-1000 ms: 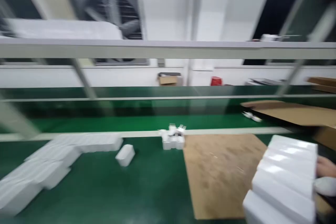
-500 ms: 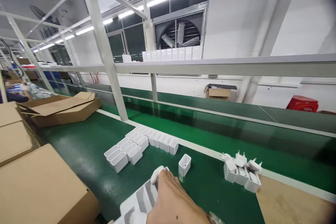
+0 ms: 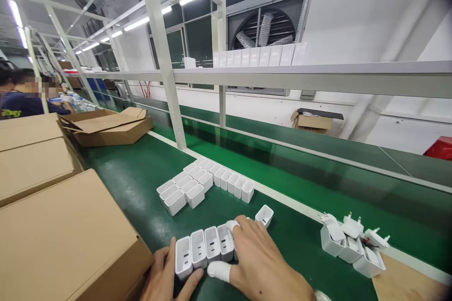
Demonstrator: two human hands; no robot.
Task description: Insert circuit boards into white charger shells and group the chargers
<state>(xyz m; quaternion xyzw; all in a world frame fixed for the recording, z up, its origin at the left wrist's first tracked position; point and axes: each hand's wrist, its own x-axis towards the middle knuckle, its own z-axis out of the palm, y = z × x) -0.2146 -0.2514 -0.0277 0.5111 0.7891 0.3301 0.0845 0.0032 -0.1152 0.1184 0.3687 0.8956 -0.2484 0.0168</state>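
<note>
Row of white trays (image 3: 205,248) now down on the green desk (image 3: 134,183), where half a second ago it was tilted. Left hand (image 3: 165,275) and right hand (image 3: 261,263) bracket it, fingers (image 3: 219,270) clenched on its ends. Next: square it toward the cardboard box (image 3: 67,235).

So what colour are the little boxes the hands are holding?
White; the little boxes show best in the head view.

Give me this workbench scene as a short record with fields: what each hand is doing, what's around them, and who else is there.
Left hand: pressed against the left end of a row of white open boxes
Right hand: lying over the row's right end, white cots on some fingertips
Surface: green belt
Nearby: grouped white boxes; single white box; boxes holding plug adapters
Left side: brown cartons
Others: a person at far left
</note>
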